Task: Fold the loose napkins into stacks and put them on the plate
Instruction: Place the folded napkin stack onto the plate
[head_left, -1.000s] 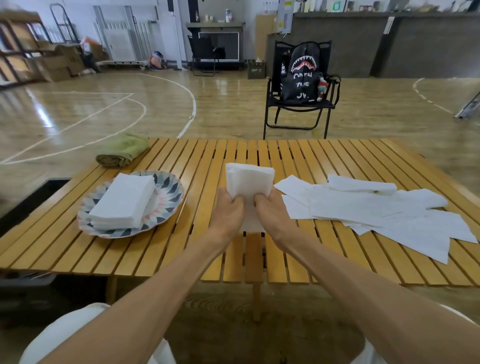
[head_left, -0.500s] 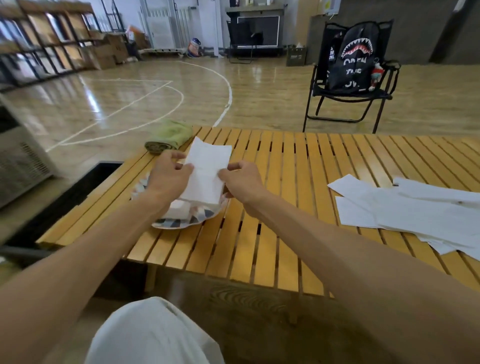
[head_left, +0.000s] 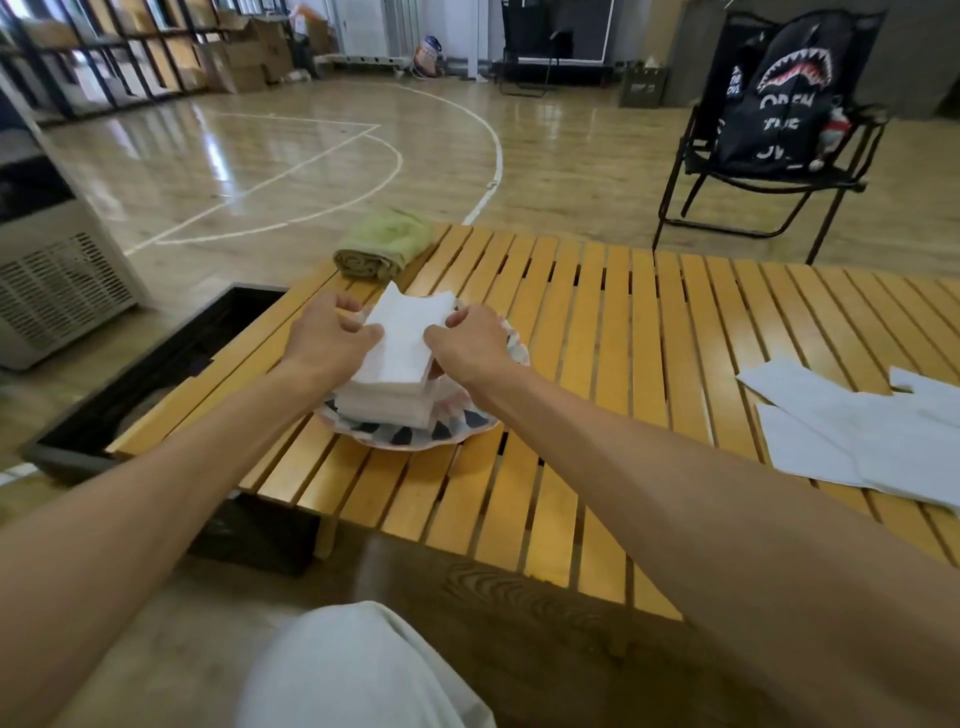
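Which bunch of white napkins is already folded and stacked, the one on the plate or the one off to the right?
The napkin stack on the plate, squared up; the loose napkins lie spread flat.

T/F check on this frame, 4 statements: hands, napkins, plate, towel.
1. Both hands, left hand and right hand, grip the folded napkin. True.
2. The plate holds no napkins yet. False: a napkin stack already lies on it.
3. Loose napkins lie on the slatted table to the person's right. True.
4. The green rolled towel sits on the black folding chair. False: it lies at the table's far edge; the chair holds a black backpack.
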